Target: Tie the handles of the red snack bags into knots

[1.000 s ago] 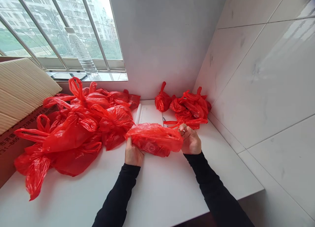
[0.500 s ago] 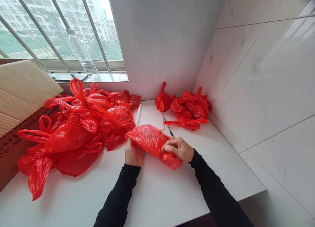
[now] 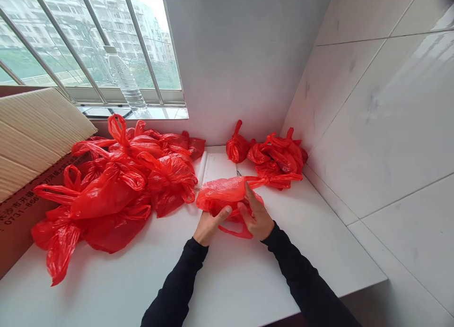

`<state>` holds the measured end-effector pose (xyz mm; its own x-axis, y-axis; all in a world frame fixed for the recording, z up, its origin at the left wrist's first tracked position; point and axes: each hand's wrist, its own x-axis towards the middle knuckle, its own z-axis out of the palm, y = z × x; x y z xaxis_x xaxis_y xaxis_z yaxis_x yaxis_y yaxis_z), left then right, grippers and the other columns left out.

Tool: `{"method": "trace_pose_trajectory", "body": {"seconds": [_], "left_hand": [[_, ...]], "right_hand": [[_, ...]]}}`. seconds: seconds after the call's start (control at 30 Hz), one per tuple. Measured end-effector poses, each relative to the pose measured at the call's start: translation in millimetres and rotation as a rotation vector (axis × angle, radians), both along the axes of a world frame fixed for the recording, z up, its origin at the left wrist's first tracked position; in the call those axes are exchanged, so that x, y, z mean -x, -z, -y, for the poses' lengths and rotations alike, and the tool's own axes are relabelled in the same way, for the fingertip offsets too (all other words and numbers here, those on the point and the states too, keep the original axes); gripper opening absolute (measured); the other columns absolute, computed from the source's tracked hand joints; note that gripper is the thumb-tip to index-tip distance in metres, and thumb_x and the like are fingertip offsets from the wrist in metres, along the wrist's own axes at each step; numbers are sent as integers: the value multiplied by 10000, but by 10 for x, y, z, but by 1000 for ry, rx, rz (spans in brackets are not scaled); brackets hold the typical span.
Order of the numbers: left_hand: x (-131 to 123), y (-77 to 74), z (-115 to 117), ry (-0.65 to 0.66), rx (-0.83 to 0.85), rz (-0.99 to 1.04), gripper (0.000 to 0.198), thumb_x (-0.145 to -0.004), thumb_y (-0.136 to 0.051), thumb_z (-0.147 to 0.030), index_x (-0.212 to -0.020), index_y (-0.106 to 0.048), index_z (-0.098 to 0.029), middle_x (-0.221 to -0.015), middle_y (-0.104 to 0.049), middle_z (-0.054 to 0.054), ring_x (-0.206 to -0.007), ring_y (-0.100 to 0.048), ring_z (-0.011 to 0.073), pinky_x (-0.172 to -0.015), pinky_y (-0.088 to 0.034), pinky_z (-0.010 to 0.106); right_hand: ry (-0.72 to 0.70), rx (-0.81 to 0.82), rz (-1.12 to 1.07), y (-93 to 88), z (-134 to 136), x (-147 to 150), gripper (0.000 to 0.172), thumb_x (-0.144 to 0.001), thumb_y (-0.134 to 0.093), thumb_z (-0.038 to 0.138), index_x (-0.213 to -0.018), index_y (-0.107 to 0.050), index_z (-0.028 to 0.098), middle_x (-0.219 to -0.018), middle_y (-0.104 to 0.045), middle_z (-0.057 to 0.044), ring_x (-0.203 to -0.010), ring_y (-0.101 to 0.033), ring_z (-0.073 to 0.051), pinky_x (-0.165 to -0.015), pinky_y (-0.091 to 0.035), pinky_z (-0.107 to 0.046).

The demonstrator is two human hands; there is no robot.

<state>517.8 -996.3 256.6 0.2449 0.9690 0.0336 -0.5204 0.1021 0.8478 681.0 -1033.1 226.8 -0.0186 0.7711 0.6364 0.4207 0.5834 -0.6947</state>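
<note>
Both hands hold one crumpled red plastic bag [image 3: 222, 192] just above the white tabletop [image 3: 227, 279]. My left hand [image 3: 210, 225] grips its lower left side, thumb up against the plastic. My right hand [image 3: 257, 217] is pressed on its right side, fingers together, with a loop handle hanging below the palm. A big heap of loose red bags [image 3: 117, 180] lies to the left. A smaller group of knotted red bags [image 3: 275, 154] sits in the back right corner.
A white notebook [image 3: 216, 167] lies behind the held bag. A cardboard box [image 3: 31, 142] stands at the left edge. A clear water bottle [image 3: 126, 81] stands on the window sill. Tiled wall closes the right side.
The bag was stretched wide between both hands, then folded over. My hands have come together and the bag is now bunched smaller; the view shifted slightly.
</note>
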Motion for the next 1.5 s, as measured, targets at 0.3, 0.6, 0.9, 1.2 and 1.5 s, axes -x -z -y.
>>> {"method": "trace_pose_trajectory", "body": {"seconds": [0.3, 0.6, 0.9, 1.2, 1.5], "left_hand": [[7, 157, -118, -211, 47, -23, 357, -788, -776, -338, -1104, -704, -190, -1085, -758, 76, -1153, -666, 275, -970, -545, 354], [-6, 46, -54, -30, 19, -12, 418, -740, -822, -287, -1127, -704, -181, -1159, -736, 109, -1176, -654, 300, -998, -535, 383], [13, 140, -97, -94, 13, -19, 430, -679, -825, -161, -1090, -703, -200, -1118, -752, 68, -1227, -612, 297, -969, -532, 346], [95, 74, -138, -94, 120, 179, 417, -854, -611, -516, -1089, -722, -190, -1117, -748, 98, -1032, -696, 310, -875, -584, 442], [88, 15, -136, -108, 71, 321, 297, -847, -608, -384, -1036, -734, -192, -1041, -762, 90, -1038, -690, 317, -904, -568, 468]], "right_hand": [[-54, -12, 115, -80, 60, 107, 580, -993, -419, 219, -1556, -327, 328, -1429, -572, -59, -1299, -560, -259, -1062, -502, -454], [156, 54, -56, -66, -18, 52, 684, -962, -515, 296, -1580, -225, 329, -1256, -665, -65, -976, -698, -220, -943, -568, -428], [-205, 156, 26, -144, 144, 159, 690, -955, -422, 194, -1589, -184, 324, -1289, -668, -37, -1087, -674, -235, -974, -545, -423], [165, 128, -150, -219, 91, 29, 189, -908, -556, 278, -1082, -495, 236, -830, -669, -4, -830, -691, -198, -786, -526, -322], [27, 253, 259, -154, 59, -127, 213, -936, -506, 241, -1024, -700, 224, -544, -508, 53, -470, -437, -120, -530, -359, -262]]}}
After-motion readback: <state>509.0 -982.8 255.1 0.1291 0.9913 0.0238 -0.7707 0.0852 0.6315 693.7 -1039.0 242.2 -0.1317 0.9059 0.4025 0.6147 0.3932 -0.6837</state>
